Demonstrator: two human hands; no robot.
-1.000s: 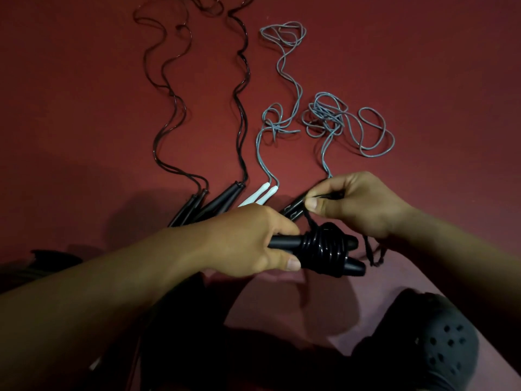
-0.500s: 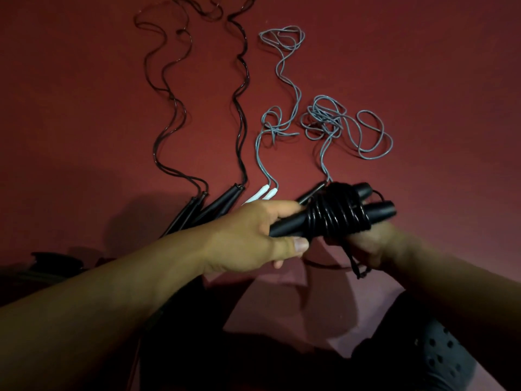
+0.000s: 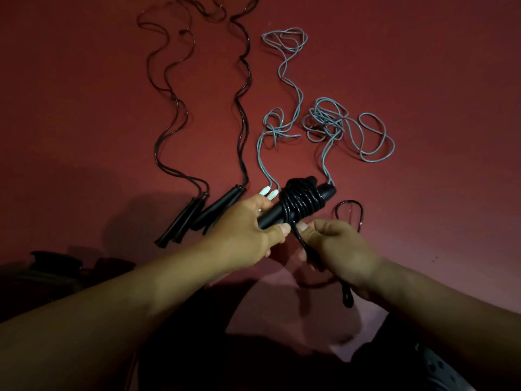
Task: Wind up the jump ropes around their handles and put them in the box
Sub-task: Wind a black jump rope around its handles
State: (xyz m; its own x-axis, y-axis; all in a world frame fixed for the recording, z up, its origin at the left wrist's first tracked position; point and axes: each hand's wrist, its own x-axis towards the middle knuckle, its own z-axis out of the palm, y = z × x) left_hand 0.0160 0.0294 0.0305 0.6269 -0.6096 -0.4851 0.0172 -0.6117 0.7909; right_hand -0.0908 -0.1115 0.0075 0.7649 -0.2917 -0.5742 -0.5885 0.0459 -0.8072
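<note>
Handles stay steady in our left hand, fingers curled round; right hand pinches the rope tail taut for winding.

Red floor bearing four unwound jump ropes side by side: two black ropes with black handles, and two grey ropes, the left one ending in white handles.
</note>
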